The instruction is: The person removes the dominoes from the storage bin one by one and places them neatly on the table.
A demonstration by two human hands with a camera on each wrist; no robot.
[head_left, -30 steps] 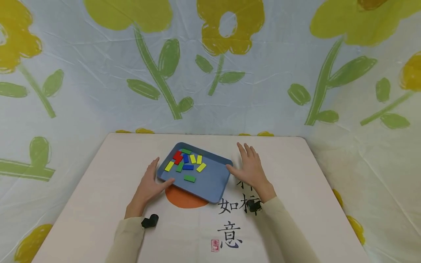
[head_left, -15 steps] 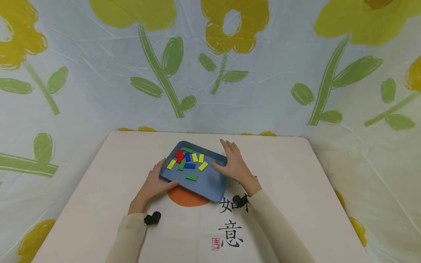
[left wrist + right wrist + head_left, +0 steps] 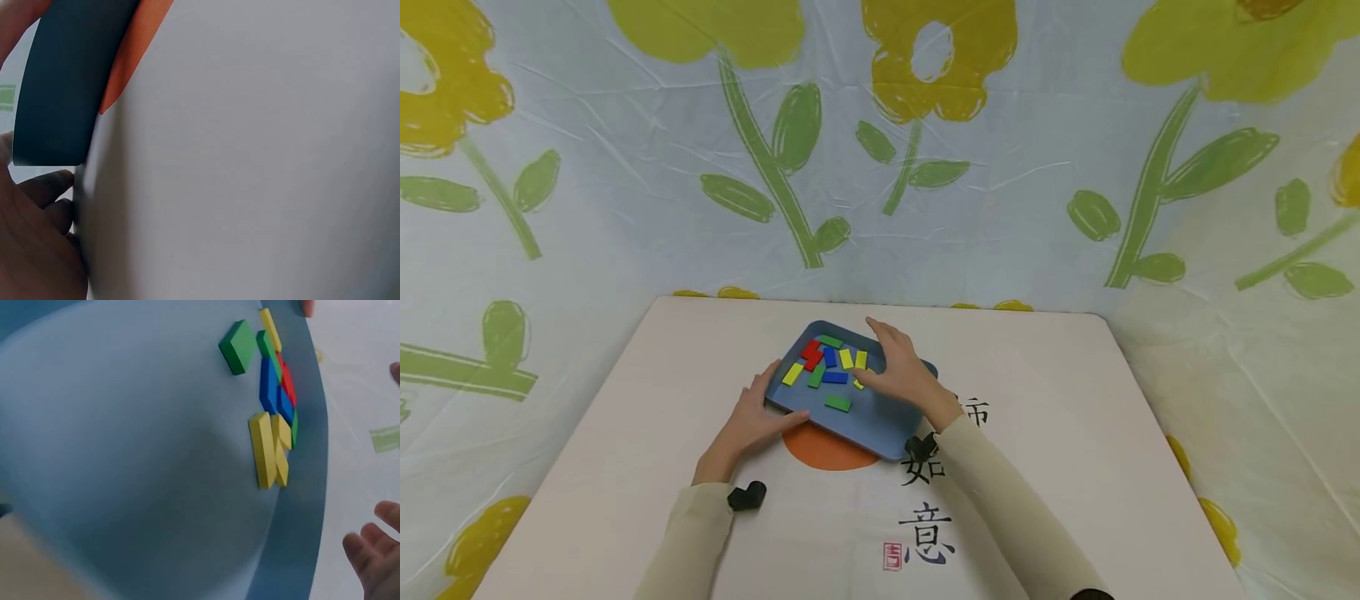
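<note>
A blue-grey tray (image 3: 872, 423) lies askew on the table, holding several small flat rectangular blocks. They are red (image 3: 812, 354), green (image 3: 838, 403), blue (image 3: 835, 377) and yellow (image 3: 792, 374). My left hand (image 3: 751, 423) holds the tray's near left corner, thumb along the front rim and fingers by the left side; the left wrist view shows the tray's wall (image 3: 65, 87) close up. Over the tray's right half, my right hand (image 3: 901, 375) hovers with fingers spread, partly covering a yellow block. Nothing is between its fingers; in the right wrist view its fingertips (image 3: 378, 550) stay apart from the blocks.
A pale mat (image 3: 1037, 400) covers the table, with black brush characters (image 3: 927, 533), a small red seal (image 3: 892, 556) and an orange disc (image 3: 820, 448) partly under the tray. A flower-print cloth (image 3: 985, 225) hangs behind and at both sides.
My right hand has moved leftward from beyond the tray's right edge to above the blocks. The left hand has come closer against the tray's corner. The blocks have kept their places.
</note>
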